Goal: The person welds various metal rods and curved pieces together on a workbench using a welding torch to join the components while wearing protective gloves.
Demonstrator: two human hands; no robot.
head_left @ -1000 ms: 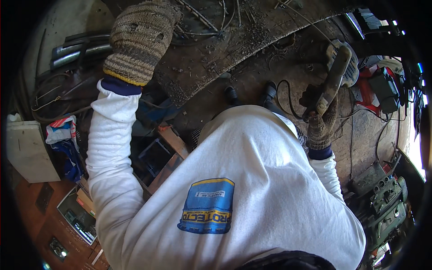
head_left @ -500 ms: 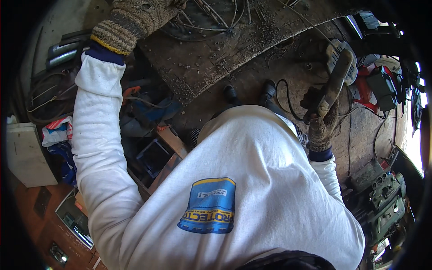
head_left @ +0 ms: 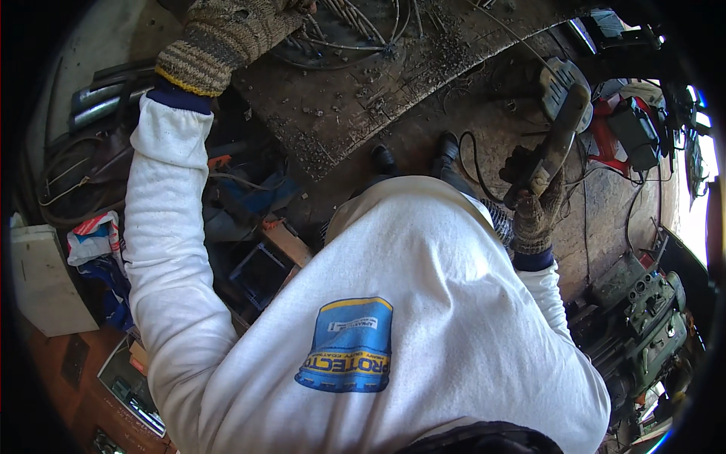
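My right hand (head_left: 538, 216), in a brown knitted work glove, is closed round the handle of what looks like a welding electrode holder (head_left: 561, 140). A thin rod (head_left: 518, 36) runs from near its far end over the table's edge. My left hand (head_left: 234, 41), in a striped knitted glove, is at the top left above the metal table (head_left: 333, 121). Its fingers are mostly cut off by the picture's edge. Beside it lies a round frame of metal rods (head_left: 344, 45), its top out of view. Whether the hand grips it cannot be seen.
Dark grit covers the table. A black cable (head_left: 473, 159) loops beside my right hand. On the right are a red and black case (head_left: 634, 136) and a greenish machine (head_left: 643, 314). Metal tubes (head_left: 102, 106), coiled hoses (head_left: 72, 178) and a pale box (head_left: 49, 280) stand at the left.
The view has shifted slightly. My right hand and the electrode holder sit a little further left and lower. My left hand stays by the rod frame.
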